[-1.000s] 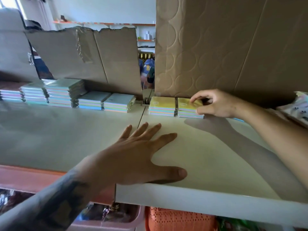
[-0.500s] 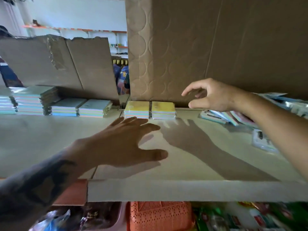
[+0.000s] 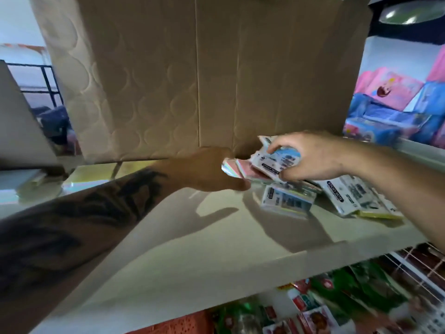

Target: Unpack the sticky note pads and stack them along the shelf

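My right hand (image 3: 310,157) grips a wrapped pack of sticky note pads (image 3: 277,160) lifted above the shelf (image 3: 216,237). My left hand (image 3: 207,169) holds the pack's other end, where pastel pad edges (image 3: 231,169) show. Under the pack lie more wrapped pads: one labelled pad (image 3: 286,201) flat on the shelf and a loose heap (image 3: 349,194) to its right. Yellow-topped pads (image 3: 96,172) stacked earlier sit at the left, partly hidden by my left forearm.
A tall cardboard sheet (image 3: 192,80) stands along the back of the shelf. Colourful boxes (image 3: 397,112) fill the far right. Below the shelf edge are packaged goods (image 3: 337,297) and an orange basket (image 3: 183,324).
The view swung right. My right hand left the yellow stack and took hold of a wrapped pack from the heap. My left hand lifted off the shelf and reached over to the same pack.
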Demonstrator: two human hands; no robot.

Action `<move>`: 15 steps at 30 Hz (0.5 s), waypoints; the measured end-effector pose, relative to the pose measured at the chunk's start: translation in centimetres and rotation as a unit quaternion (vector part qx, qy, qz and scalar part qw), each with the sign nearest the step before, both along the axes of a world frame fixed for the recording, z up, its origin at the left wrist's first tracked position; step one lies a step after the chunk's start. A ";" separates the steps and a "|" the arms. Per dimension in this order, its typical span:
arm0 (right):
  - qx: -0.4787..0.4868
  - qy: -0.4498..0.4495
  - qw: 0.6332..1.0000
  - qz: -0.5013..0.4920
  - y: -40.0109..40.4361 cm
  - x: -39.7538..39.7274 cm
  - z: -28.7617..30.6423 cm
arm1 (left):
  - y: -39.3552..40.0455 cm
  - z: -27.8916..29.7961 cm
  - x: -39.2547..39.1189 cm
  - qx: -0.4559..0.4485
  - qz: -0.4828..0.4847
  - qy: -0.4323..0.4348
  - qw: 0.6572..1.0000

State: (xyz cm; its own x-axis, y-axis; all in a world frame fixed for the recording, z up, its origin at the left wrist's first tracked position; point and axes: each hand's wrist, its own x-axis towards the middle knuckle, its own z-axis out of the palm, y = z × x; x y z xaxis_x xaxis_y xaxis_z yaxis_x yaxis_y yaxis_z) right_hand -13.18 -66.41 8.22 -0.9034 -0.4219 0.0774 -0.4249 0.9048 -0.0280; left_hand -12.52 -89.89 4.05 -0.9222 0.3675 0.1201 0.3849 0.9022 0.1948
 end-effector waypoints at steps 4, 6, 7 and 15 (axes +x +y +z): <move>0.028 0.005 1.000 0.005 2.1 -1.3 -0.2 | 2.7 -0.3 -2.9 -0.002 -0.052 -0.016 0.999; 0.038 -0.002 0.999 0.013 2.3 -2.1 -0.1 | 3.5 -0.6 -3.9 0.012 -0.045 -0.029 0.999; 0.042 -0.011 0.999 0.012 2.3 -2.4 -0.1 | 3.7 -0.8 -4.4 0.015 -0.034 -0.037 0.999; -0.078 0.001 0.996 0.038 2.2 -4.8 -0.7 | 3.9 -1.2 -6.0 0.038 -0.007 -0.057 0.998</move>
